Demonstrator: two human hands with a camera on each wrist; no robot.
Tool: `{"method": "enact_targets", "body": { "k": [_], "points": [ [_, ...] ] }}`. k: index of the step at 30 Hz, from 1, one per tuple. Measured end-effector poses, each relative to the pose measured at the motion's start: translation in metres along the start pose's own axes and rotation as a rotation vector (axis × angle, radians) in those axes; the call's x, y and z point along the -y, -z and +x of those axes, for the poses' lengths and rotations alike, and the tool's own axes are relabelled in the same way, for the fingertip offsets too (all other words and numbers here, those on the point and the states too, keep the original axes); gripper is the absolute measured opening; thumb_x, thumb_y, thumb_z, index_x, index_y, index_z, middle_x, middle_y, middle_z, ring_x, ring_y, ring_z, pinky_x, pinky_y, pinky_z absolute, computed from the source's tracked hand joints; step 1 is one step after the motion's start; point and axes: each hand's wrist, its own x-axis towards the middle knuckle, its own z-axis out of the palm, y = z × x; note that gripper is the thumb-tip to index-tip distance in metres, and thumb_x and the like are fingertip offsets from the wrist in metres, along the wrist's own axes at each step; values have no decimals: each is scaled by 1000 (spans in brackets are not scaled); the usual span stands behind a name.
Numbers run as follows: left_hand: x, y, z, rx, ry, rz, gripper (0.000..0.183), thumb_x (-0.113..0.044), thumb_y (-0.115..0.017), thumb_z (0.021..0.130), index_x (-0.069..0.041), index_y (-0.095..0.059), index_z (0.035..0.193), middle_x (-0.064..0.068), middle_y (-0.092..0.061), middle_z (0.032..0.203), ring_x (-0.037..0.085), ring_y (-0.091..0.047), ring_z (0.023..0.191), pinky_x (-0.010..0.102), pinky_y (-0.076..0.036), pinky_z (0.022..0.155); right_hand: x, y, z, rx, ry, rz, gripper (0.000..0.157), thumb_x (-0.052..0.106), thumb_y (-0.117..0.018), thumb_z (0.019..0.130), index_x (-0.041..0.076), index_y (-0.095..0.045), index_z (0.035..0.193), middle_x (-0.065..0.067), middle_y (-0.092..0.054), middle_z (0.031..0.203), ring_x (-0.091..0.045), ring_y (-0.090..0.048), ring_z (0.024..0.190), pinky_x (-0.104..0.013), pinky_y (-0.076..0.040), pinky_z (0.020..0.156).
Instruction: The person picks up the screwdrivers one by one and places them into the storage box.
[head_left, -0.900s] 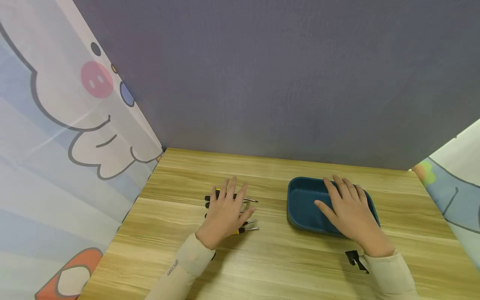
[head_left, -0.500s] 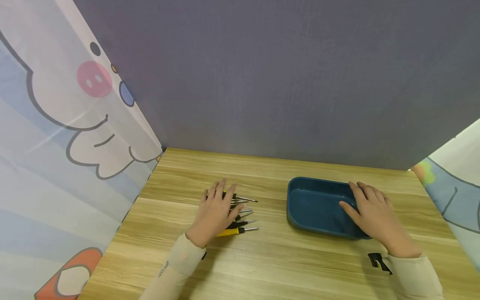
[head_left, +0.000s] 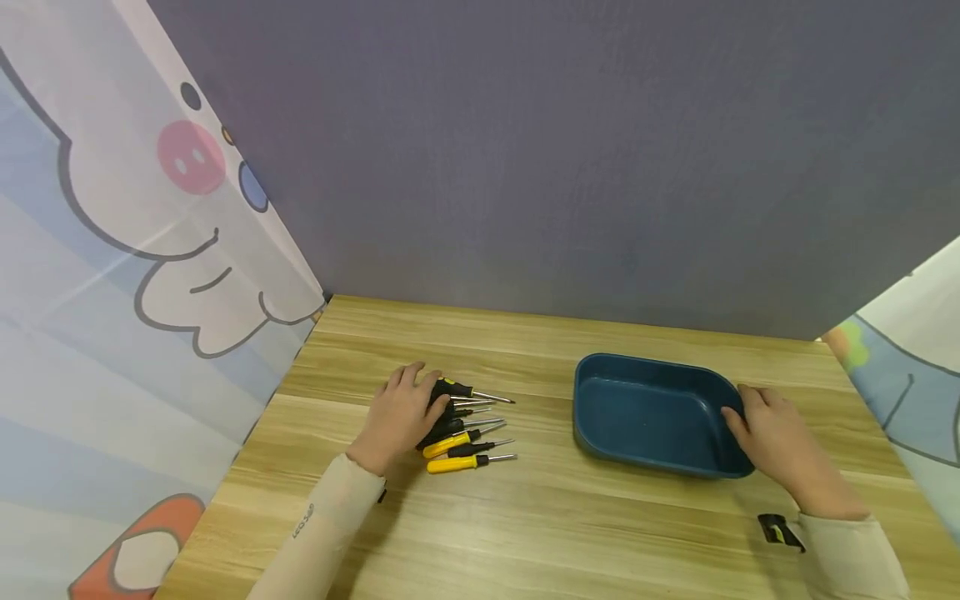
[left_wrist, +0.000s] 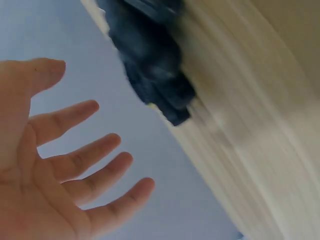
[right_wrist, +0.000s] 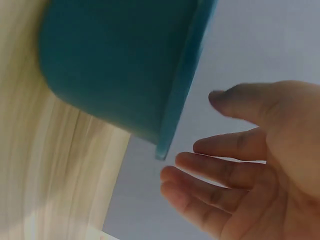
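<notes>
My left hand is over the handle ends of several screwdrivers, which lie side by side with shafts pointing right. Some handles are black, others yellow; the hand hides part of the black ones. In the left wrist view, the fingers are spread and apart from the dark handles. A blue rectangular tub stands to the right with nothing in it. By its right end is my right hand, fingers loosely extended. The right wrist view has the thumb and fingers near the tub's rim, holding nothing.
A wood-grain table carries everything. Behind it rises a grey panel, and a cartoon-printed curtain hangs at the left. Black straps show at the wrists.
My left hand has drawn back leftward, uncovering more of the screwdrivers. From above the tub, my right hand has moved right to its right end. Tub and screwdrivers stay in place.
</notes>
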Motion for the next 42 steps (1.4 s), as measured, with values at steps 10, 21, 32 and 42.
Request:
{"method": "enact_targets", "body": {
  "k": [10, 21, 32, 42],
  "points": [
    [19, -8, 31, 158, -12, -121, 24, -10, -70, 95, -8, -72, 119, 16, -65, 120, 39, -61, 106, 50, -55, 82, -12, 1, 3, 76, -57, 1, 27, -11, -64, 84, -26, -54, 105, -29, -56, 81, -42, -59, 67, -54, -51, 59],
    [29, -6, 59, 403, -3, -266, 25, -5, -72, 92, -4, -73, 117, 13, -68, 119, 33, -63, 112, 47, -51, 93, -20, -1, 6, 57, -60, 13, 26, -11, -66, 82, -23, -57, 104, -30, -61, 82, -44, -62, 69, -56, -51, 62],
    [31, -7, 64, 535, -24, -285, 32, -4, -65, 95, -7, -68, 127, 13, -64, 128, 33, -56, 122, 48, -46, 100, -18, -1, 6, 73, -83, 14, 26, -10, -65, 83, -23, -57, 104, -29, -60, 82, -43, -62, 69, -56, -52, 62],
    [29, -6, 61, 574, -29, -250, 30, -7, -59, 101, -11, -63, 130, 14, -58, 122, 34, -54, 113, 48, -46, 97, -18, -1, 5, 77, -84, 28, 27, -10, -64, 83, -23, -57, 105, -32, -61, 85, -44, -63, 71, -56, -52, 62]
  ]
}}
